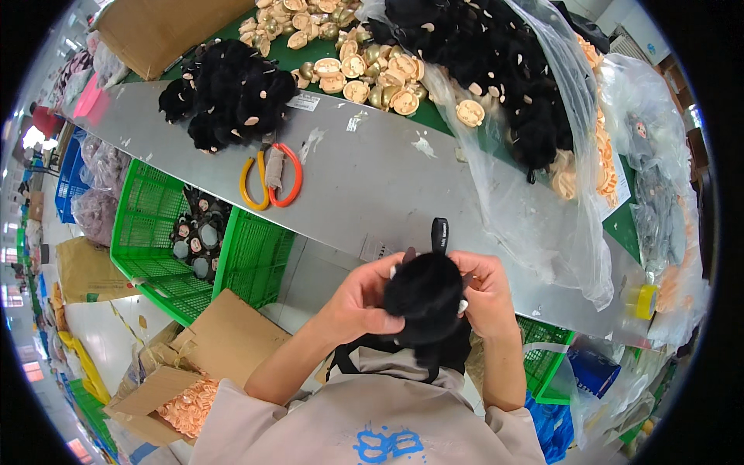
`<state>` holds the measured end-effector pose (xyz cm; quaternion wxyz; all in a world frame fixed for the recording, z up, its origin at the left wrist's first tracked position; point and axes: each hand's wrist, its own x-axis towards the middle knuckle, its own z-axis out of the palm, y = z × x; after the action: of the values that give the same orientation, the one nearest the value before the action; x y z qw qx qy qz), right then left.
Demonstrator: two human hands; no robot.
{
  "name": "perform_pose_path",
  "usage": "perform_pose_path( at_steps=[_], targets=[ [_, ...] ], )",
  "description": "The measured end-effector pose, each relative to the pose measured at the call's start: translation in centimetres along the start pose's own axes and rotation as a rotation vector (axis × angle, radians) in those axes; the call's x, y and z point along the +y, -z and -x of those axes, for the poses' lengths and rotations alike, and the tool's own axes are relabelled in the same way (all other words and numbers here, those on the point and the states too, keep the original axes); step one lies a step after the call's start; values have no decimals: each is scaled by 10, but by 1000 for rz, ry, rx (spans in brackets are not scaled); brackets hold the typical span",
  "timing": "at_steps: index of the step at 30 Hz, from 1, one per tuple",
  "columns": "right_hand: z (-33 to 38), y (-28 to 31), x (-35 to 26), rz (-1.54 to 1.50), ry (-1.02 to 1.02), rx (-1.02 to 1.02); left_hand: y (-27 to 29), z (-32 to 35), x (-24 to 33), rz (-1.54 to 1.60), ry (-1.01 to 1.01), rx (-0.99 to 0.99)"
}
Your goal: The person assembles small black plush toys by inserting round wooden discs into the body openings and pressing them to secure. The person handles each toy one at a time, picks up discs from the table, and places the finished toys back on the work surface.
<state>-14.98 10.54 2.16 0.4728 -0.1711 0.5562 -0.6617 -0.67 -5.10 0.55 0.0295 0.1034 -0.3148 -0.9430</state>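
A small black plush toy is held in front of my body, over the near edge of the grey worktable. My left hand grips its left side, the thumb pressed across the fur. At its other side my right hand pinches the edge near a brown ear-like piece. A black strap loop stands up from the toy's top, and small white bits show at both sides. The toy's face is hidden from this view.
Scissors with red and yellow handles lie on the table. Beyond are a black plush pile, gold-and-peach plastic face shells and a plastic bag by more black plush. Green crates and a cardboard box stand at left.
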Motion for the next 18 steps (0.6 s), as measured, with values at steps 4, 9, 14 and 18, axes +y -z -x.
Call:
perform_pose_path(
  at_steps=[4,9,14,18],
  targets=[
    [-9,-7,-1,57,166,112,28,9,-11,107,206,-338],
    [-5,-5,-1,109,87,80,-11,-2,3,-404,-160,77],
    [0,-18,6,250,163,150,-5,-5,-8,-694,-151,234],
    [6,-20,10,197,435,238,-16,-4,-3,-565,-156,367]
  ],
)
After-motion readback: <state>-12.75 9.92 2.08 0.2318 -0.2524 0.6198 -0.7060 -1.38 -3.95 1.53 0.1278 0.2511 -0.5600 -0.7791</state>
